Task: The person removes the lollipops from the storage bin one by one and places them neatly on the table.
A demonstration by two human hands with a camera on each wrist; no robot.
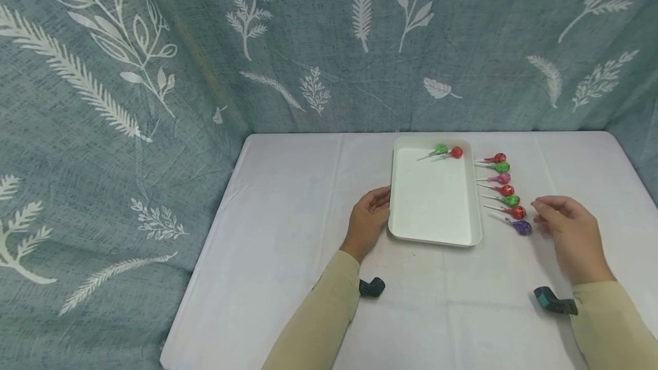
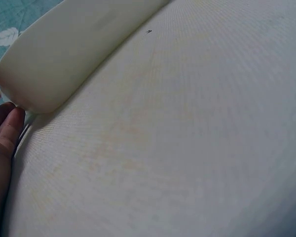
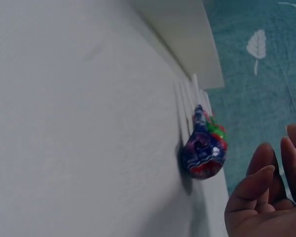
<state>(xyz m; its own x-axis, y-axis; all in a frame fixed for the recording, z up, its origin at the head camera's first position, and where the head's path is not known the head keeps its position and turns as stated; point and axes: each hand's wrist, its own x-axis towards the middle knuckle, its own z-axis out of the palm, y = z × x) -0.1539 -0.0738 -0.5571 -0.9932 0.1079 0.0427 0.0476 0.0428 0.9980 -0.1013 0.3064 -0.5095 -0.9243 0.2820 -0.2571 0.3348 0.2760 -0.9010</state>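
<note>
A white tray lies on the table with a green lollipop and a red lollipop at its far end. My left hand touches the tray's left side with its fingertips; the left wrist view has them at the tray wall. To the right of the tray, several wrapped lollipops lie in a column, sticks pointing left. Nearest me is a purple lollipop, big in the right wrist view, with a red one just beyond. Beside them my right hand hovers, fingers loosely bent, holding nothing.
A white cloth covers the table. Grey-green curtains with white leaf prints hang behind it and at the left. Each wrist carries a small dark camera, such as the right one.
</note>
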